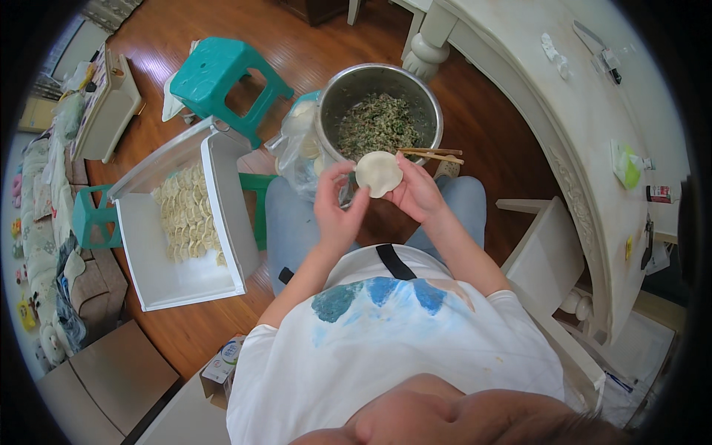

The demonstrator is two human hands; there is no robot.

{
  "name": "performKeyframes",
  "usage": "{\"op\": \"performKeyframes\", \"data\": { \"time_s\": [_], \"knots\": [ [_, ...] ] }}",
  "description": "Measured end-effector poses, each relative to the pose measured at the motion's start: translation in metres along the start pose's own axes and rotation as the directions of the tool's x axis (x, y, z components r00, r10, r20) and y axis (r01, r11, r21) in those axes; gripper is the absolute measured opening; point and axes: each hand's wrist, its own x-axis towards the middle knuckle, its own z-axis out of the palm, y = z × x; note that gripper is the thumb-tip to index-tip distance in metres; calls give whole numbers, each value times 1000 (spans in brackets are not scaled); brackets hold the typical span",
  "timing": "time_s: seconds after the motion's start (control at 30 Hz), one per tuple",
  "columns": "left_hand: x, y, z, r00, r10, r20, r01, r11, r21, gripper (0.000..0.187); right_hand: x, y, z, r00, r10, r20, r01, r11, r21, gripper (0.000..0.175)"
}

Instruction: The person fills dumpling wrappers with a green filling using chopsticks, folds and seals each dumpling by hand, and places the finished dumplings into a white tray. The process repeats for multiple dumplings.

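Note:
A round, pale dumpling wrapper (379,174) is held up between both hands above my lap. My left hand (340,203) pinches its left edge with thumb and fingers. My right hand (414,188) grips the wrapper's right side, and a pair of wooden chopsticks (439,151) sticks out to the right from beside its fingertips. Just beyond stands a steel pot (439,111) of chopped green and brown filling (381,125). Left of the pot, a clear plastic bag (297,147) contains round pale wrappers. Rows of shaped dumplings (189,214) lie in a white bin (139,250) at my left.
A teal plastic stool (214,67) stands beyond the bin, another (94,217) at its left. A carved cream table (534,72) curves along the right, with an open cream drawer or panel (542,250) near my right side. A carton (222,361) lies lower left.

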Motion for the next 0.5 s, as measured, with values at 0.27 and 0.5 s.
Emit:
{"op": "performKeyframes", "data": {
  "time_s": [0.27, 0.5],
  "knots": [
    [11, -25, -1, 745, -495, 446, 666, 515, -540, 47, -9, 12, 6, 989, 132, 66, -112, 963, -246, 33],
    [20, -35, -12, 727, -598, 339, 643, 418, -642, 49, -30, -20, -47, 960, 2, -278, -185, 750, -635, 35]
  ]
}}
